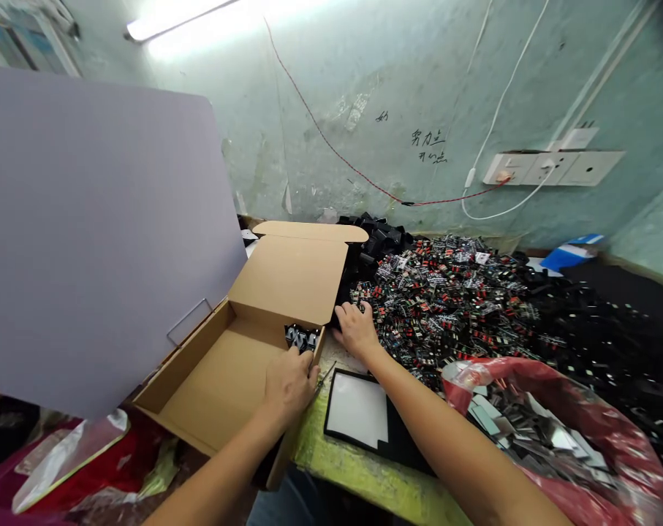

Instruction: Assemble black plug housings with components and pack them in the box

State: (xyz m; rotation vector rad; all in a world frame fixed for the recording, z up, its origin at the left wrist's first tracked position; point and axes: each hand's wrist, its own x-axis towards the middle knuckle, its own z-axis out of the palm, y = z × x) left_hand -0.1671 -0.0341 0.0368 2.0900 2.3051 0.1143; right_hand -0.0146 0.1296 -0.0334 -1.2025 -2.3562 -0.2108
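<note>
My left hand is inside the open cardboard box, at its far right corner. Its fingers are curled against a cluster of small black and silver parts. A thin pointed tool lies beside that hand; whether the hand touches it is unclear. My right hand reaches past the box's right edge, fingers bent and apart, at the left edge of a heap of small circuit boards. Dark pieces near its fingertips are hard to make out, and nothing shows in its grip.
A black-framed white panel lies on the yellow-green table. At right, a red plastic bag holds flat grey pieces. Black parts are piled behind. A large pale board stands at left. A socket strip is on the wall.
</note>
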